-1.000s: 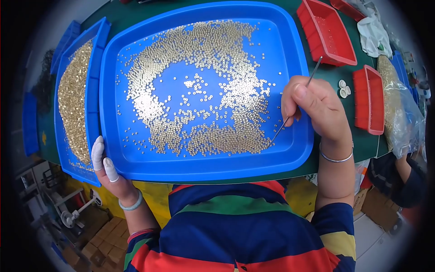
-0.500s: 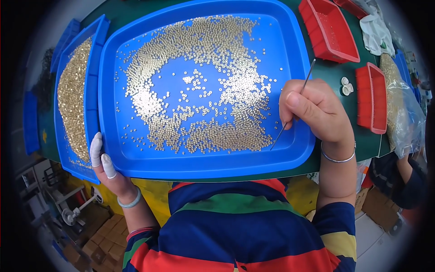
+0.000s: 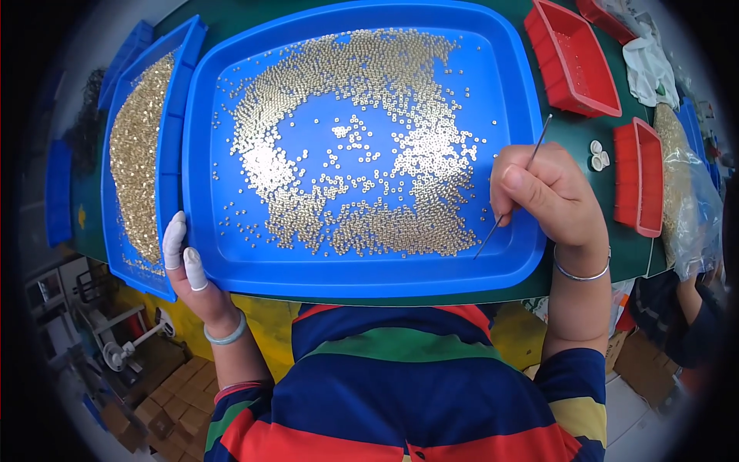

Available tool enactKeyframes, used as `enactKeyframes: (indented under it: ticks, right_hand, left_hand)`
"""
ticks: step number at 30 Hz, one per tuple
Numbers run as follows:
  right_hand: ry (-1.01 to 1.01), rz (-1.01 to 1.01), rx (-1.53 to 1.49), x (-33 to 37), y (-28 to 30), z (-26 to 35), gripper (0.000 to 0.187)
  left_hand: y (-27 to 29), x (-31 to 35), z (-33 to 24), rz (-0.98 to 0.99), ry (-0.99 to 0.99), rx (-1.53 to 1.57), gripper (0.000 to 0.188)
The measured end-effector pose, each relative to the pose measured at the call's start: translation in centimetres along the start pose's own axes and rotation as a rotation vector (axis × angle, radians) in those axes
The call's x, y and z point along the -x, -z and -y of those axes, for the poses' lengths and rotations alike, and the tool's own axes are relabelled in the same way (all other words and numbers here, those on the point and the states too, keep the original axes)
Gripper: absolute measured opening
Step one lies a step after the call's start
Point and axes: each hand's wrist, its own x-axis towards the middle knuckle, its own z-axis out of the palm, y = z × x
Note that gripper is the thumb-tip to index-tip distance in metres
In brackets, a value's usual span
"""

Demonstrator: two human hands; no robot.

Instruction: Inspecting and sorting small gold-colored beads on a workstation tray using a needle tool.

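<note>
A large blue tray [image 3: 362, 285] lies before me, with small gold metal beads [image 3: 400, 233] spread across its bottom in a rough ring. Loose beads dot the ring's middle. Over the tray's near right side, my right hand [image 3: 550, 189] pinches a thin metal rod [image 3: 542, 141]. The rod slants, its lower tip close to the tray's near right corner, just beside the beads. At the near left corner my left hand [image 3: 196, 281] rests against the tray's outside, fingers stretched and thumb apart. White finger cots cover its thumb and at least one finger.
A second blue tray [image 3: 171, 154], heaped with gold pieces [image 3: 141, 154], adjoins on the left. Right of the big tray stand red bins [image 3: 570, 77] [image 3: 639, 177] and small white round pieces [image 3: 598, 156]. A clear plastic bag [image 3: 693, 215] and white cloth [image 3: 649, 71] lie beyond. Another person's arm [image 3: 689, 296] shows far right.
The whole scene has shifted slightly right in the picture. Both hands keep nearly the same pose, the rod stays pinched, and the beads look unchanged.
</note>
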Motion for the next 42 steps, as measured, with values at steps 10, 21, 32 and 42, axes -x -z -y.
enactKeyframes:
  ticks: [10, 21, 32, 42]
  right_hand:
    - [-0.018, 0.005, 0.009, -0.1, -0.4, 0.3, 0.038]
    - [-0.014, 0.003, 0.025, -0.3, -1.0, 0.6, 0.04]
    - [-0.099, -0.08, -0.074, 0.7, -1.1, 1.7, 0.045]
    - [-0.214, 0.616, -0.21, 3.3, -1.9, 5.7, 0.04]
  left_hand:
    - [0.3, -0.1, -0.2, 0.013, -0.005, 0.012, 0.035]
    - [1.2, -0.2, 0.0, -0.026, 0.057, 0.093, 0.036]
    - [1.8, -0.6, -2.2, 0.007, 0.198, 0.231, 0.04]
    - [3.0, -1.7, -5.0, 0.045, 0.347, 0.085, 0.042]
